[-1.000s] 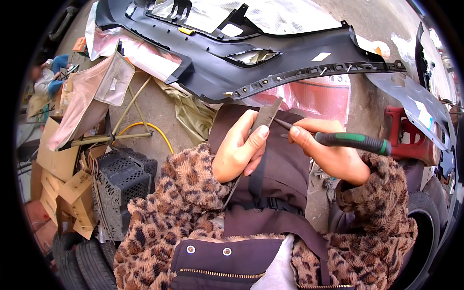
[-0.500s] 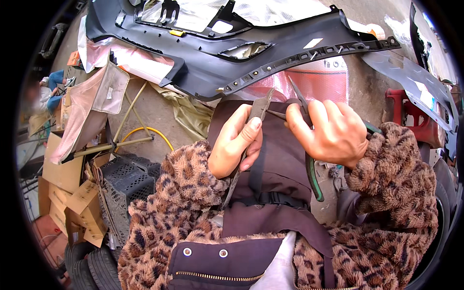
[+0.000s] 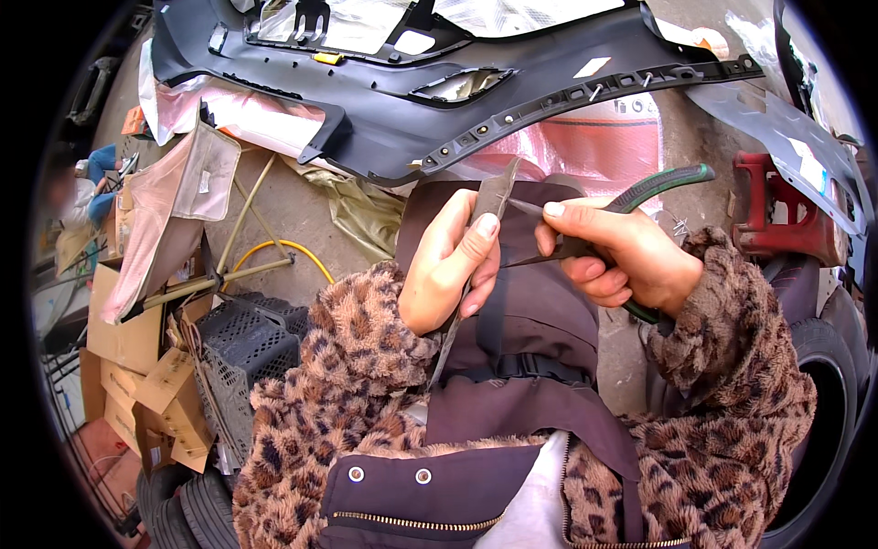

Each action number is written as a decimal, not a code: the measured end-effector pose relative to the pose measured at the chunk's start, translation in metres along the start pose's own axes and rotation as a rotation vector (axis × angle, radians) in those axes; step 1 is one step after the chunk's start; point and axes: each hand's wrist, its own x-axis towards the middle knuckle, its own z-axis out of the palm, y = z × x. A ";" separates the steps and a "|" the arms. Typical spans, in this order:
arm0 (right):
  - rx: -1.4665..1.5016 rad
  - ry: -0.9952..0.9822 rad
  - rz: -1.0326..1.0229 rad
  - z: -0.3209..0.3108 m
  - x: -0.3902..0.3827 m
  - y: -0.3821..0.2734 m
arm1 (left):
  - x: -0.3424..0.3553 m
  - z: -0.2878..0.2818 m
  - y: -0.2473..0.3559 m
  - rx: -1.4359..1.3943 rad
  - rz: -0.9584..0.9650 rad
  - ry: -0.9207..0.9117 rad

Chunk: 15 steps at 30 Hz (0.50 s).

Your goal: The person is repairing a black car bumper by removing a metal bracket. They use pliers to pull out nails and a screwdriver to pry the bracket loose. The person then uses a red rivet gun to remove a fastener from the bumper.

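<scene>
My left hand (image 3: 444, 265) is closed round a long, thin, grey-brown strip (image 3: 496, 192), its thumb pressed on the flat face. The strip's upper end sticks up past my fingers and its lower part runs down along my sleeve. In my right hand (image 3: 640, 256) are pointed-nose pliers (image 3: 663, 183) with green and black handles. Their handles are spread and the jaws stand apart, pointing left. One jaw tip is close to the strip's edge; whether it touches I cannot tell. Both hands are above my dark apron (image 3: 540, 320).
A large black car bumper (image 3: 366, 119) lies ahead, over pink and white wrapping (image 3: 604, 151). At left are a folding chair (image 3: 155, 224), a grey plastic crate (image 3: 251, 343), cardboard boxes (image 3: 137, 393) and tyres (image 3: 206, 508). A red stool (image 3: 786, 215) and a tyre (image 3: 837, 366) are at right. A person sits far left.
My right hand has turned over, swinging the pliers so one handle now points up and right and the jaws point left at the strip. My left hand has barely moved.
</scene>
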 end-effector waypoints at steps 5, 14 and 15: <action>-0.733 0.215 -0.634 -0.005 0.008 0.017 | 0.008 0.004 0.001 0.015 -0.025 -0.016; -2.547 0.685 -1.264 0.007 -0.006 -0.006 | 0.004 -0.003 -0.007 -0.137 -0.041 -0.016; -2.475 0.662 -1.131 0.012 -0.003 -0.004 | 0.004 -0.003 -0.008 -0.162 -0.025 -0.007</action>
